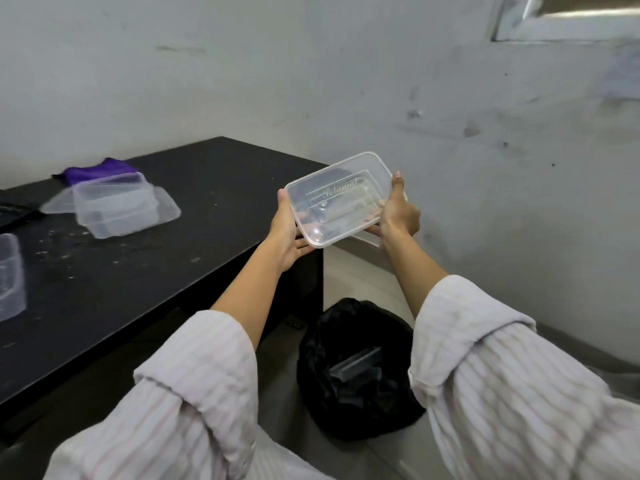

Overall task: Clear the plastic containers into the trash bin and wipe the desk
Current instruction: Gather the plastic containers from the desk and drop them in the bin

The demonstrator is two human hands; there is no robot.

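Observation:
A clear plastic container [341, 199] with its lid on is held in the air past the right end of the black desk [145, 282]. My left hand [287, 237] grips its near left corner and my right hand [398, 211] grips its right side. Below them on the floor stands a trash bin [356, 372] lined with a black bag, with a clear plastic piece inside. Another clear container [114, 206] lies on the desk over loose lids, and part of a third [10, 277] shows at the left edge. A purple cloth [93, 171] lies behind them.
Crumbs and specks dot the desk top [86, 244]. A stained white wall runs behind and to the right, with a window frame [568, 19] at the top right. Pale floor tiles [360, 282] lie between desk and wall.

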